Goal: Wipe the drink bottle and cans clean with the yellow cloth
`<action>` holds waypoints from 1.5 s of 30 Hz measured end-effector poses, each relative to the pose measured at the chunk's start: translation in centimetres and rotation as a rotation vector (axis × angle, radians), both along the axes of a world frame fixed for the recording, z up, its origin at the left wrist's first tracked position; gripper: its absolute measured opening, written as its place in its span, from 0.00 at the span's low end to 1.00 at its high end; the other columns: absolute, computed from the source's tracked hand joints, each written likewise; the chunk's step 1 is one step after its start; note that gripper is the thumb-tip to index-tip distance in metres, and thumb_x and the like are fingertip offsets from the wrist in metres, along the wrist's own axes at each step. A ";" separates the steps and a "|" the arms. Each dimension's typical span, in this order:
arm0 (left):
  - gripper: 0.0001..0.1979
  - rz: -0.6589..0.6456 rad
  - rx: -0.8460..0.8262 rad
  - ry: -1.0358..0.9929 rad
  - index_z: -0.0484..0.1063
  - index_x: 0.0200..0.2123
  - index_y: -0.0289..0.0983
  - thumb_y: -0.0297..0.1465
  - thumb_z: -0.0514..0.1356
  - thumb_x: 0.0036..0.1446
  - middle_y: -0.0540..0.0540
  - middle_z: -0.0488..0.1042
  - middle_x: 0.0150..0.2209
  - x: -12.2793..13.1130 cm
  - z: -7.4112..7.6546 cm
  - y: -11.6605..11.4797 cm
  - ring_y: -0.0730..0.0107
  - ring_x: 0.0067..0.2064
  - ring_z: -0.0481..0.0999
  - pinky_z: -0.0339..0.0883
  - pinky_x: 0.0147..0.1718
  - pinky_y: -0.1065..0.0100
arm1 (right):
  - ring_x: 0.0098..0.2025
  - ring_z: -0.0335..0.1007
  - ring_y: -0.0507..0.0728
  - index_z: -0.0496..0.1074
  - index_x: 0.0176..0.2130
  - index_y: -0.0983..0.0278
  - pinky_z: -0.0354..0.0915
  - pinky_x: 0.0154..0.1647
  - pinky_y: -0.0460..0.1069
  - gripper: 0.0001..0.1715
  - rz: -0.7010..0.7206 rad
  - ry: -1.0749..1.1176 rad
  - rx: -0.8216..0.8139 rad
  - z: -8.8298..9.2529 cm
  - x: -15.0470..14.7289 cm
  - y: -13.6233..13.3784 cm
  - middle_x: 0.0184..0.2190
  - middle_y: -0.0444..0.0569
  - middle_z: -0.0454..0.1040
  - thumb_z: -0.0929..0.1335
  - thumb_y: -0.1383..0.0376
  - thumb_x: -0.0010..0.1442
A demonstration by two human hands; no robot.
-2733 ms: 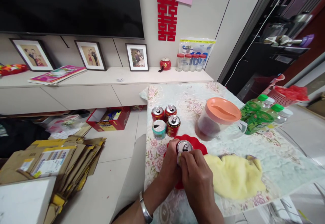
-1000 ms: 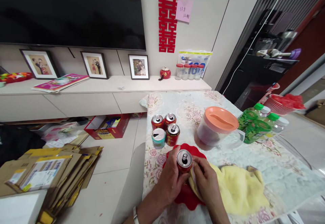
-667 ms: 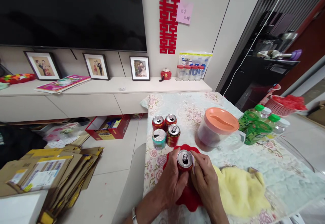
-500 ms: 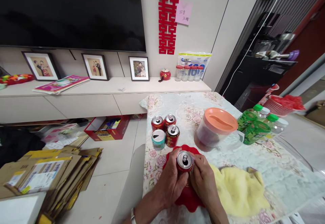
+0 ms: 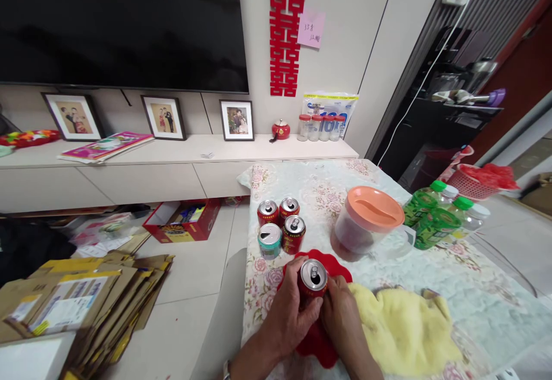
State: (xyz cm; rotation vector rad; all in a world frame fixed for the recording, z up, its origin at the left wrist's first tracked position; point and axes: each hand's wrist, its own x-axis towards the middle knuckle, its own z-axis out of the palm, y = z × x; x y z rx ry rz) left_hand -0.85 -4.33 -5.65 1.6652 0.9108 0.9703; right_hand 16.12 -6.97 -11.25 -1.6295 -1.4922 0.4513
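A dark red drink can (image 5: 313,276), its top opened, is upright above a red scalloped plate (image 5: 326,342). My left hand (image 5: 293,305) wraps round the can from the left, thumb across its front. At the can's right side, my right hand (image 5: 342,311) has its fingers closed; what they pinch, if anything, is hidden. Just beyond the plate stand more opened cans: a teal can (image 5: 270,242), a dark red can (image 5: 293,236) and two red cans behind them. A yellow cloth (image 5: 405,331) lies crumpled right of my right hand.
A clear pitcher with an orange lid (image 5: 371,207) stands behind the cloth. Green-capped bottles (image 5: 440,219) stand at the table's right edge, near a pink basket (image 5: 474,181). Flattened cardboard boxes (image 5: 99,299) and a red box (image 5: 185,227) are on the floor at left.
The can has turned slightly in my left hand, so its opening faces more to the right. My right hand has shifted a little at the can's side. The view has tilted slightly.
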 end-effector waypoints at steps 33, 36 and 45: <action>0.40 -0.046 -0.013 0.075 0.49 0.80 0.38 0.35 0.61 0.71 0.25 0.56 0.79 -0.4 -1.0 0.1 0.39 0.81 0.59 0.51 0.81 0.29 | 0.37 0.68 0.54 0.83 0.45 0.67 0.65 0.41 0.48 0.19 0.002 -0.043 -0.001 -1.2 0.1 0.0 0.37 0.49 0.71 0.64 0.64 0.68; 0.35 -0.065 -0.059 0.074 0.49 0.79 0.39 0.34 0.55 0.75 0.27 0.54 0.81 -0.6 -0.1 0.0 0.42 0.82 0.57 0.50 0.81 0.31 | 0.35 0.66 0.54 0.81 0.42 0.67 0.63 0.40 0.47 0.16 -0.009 -0.053 0.007 -1.4 0.0 0.0 0.37 0.48 0.70 0.64 0.64 0.69; 0.32 -0.053 -0.069 0.033 0.54 0.74 0.37 0.41 0.58 0.74 0.26 0.65 0.74 -0.4 0.8 0.5 0.40 0.75 0.68 0.59 0.77 0.32 | 0.44 0.79 0.52 0.84 0.50 0.64 0.73 0.45 0.45 0.23 0.031 0.081 0.133 2.1 0.8 -0.5 0.43 0.47 0.79 0.63 0.58 0.76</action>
